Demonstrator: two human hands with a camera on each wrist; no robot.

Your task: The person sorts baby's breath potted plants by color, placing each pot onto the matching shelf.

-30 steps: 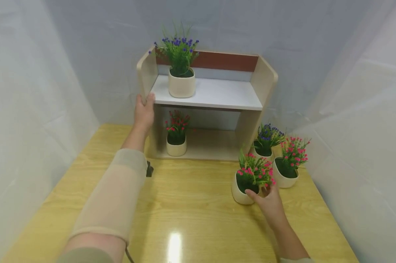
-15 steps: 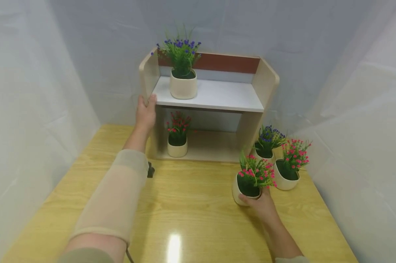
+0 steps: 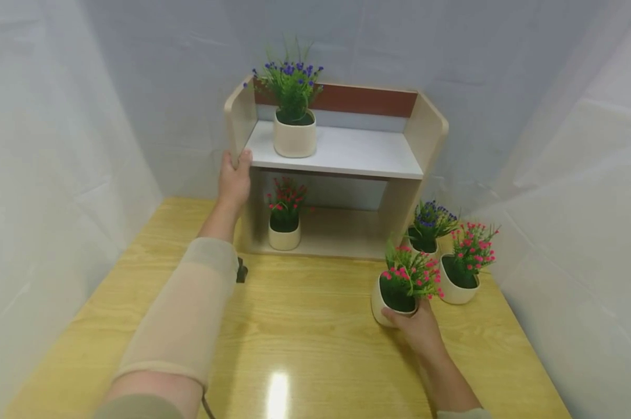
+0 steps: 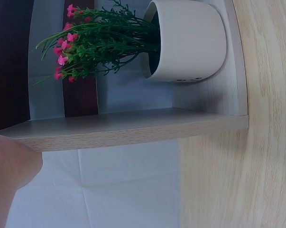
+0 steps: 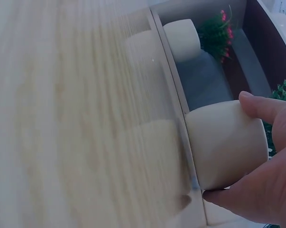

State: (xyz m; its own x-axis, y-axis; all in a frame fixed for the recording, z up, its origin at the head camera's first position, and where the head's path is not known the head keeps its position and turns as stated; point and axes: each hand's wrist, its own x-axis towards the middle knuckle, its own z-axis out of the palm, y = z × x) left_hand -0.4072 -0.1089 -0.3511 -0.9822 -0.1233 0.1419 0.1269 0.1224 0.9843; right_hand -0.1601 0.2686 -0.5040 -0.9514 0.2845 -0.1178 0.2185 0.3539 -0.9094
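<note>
My left hand [image 3: 235, 181] grips the left side panel of a two-tier shelf [image 3: 367, 152] at the height of its upper board. At the front right of the shelf, my right hand [image 3: 422, 327] holds a white pot [image 5: 228, 145] of pink flowers [image 3: 412, 273], thumb on its near side and the other fingers round the right. This pot leans slightly. In the left wrist view, another white pot [image 4: 192, 42] with pinkish-red flowers stands on the lower tier; only part of the left hand [image 4: 12, 164] shows there.
A pot of purple flowers [image 3: 295, 137] stands on the upper board. Right of the shelf are another purple-flowered pot [image 3: 424, 240] and a pink-flowered pot [image 3: 459, 285]. A small black object [image 3: 242, 270] lies by the left sleeve. White sheeting [image 3: 571, 174] surrounds the wooden table [image 3: 305, 326].
My right hand has shifted left and its thumb has gone from over the rim to the pot's outer side. The left hand keeps its hold on the shelf.
</note>
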